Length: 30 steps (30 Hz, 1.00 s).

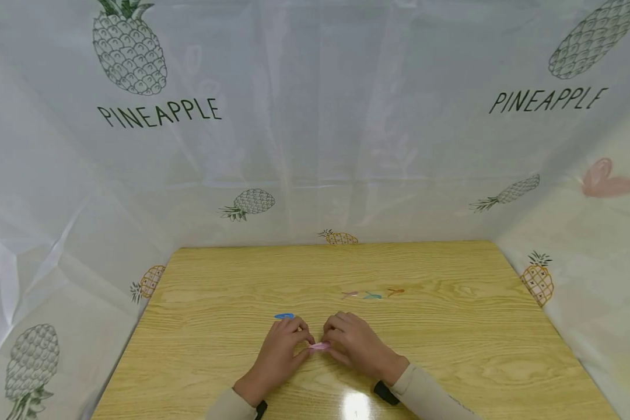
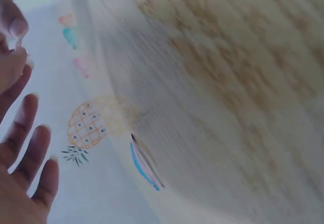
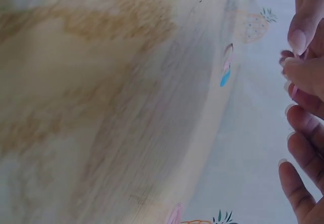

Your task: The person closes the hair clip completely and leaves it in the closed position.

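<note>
The left hand (image 1: 277,352) and right hand (image 1: 361,345) pinch opposite ends of 1 pink clip (image 1: 319,346), other fingers (image 2: 33,150) slightly spread.

Left forearm (image 1: 230,407) and right forearm (image 1: 431,395) enter at the lower edge of the head view, both sleeved in pale cloth, and converge inward. Left hand (image 1: 279,351): thumb and index finger set in a pinch; the remaining fingers (image 2: 34,155) spread and lightly bent, as seen at the left wrist. Right hand (image 1: 361,345): same thumb-and-index pinch, the lower fingers (image 3: 305,150) fanned apart. The hands face each other, fingertips close together, backs visible from above.
</note>
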### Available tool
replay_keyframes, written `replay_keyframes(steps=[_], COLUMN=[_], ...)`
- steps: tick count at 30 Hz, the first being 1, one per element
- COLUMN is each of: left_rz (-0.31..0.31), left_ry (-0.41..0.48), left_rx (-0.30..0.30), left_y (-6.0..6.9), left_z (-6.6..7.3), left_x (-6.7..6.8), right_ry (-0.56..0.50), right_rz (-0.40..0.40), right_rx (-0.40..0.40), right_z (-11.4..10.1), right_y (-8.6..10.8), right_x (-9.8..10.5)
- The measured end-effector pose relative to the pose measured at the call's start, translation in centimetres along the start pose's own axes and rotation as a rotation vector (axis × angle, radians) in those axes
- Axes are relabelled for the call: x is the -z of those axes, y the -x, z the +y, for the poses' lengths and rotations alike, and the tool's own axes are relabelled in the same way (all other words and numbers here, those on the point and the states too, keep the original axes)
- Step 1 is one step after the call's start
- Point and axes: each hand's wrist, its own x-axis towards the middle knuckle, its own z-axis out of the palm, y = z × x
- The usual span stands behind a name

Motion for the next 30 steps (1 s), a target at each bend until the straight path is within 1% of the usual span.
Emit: replay_keyframes(steps=[2,5,8,11,21,27,30], left_rz=[0.024,0.036,0.028,0.015,0.003,-0.006,-0.019], left_ry=[-0.081,-0.168,-0.235,-0.276,-0.318,-0.307,-0.296], left_rx=[-0.038,-0.066,-0.069,-0.058,-0.007,0.024,0.049], left_y=[-0.1,-0.3,-0.5,-0.8,-1.7,-2.5,-2.9], left_z=[-0.1,-0.2,-0.4,-0.5,-1.8,-2.5,-2.9], left_x=[-0.2,-0.4,-0.5,-0.4,-0.8,-0.8,-0.8], right_ry=[0.005,0.008,0.008,0.004,0.001,-0.021,-0.032], right_rz=[-0.004,-0.015,-0.034,-0.054,-0.097,-0.121,-0.133], right_rx=[-0.023,-0.055,-0.090,-0.128,-0.229,-0.286,-0.315], right_z=[0.0,0.1,0.1,0.1,0.7,1.1,1.3], right_y=[0.0,-0.1,-0.3,-0.5,-1.8,-2.7,-3.0], right_x=[-0.1,-0.2,-0.3,-0.4,-1.4,-2.0,-2.2])
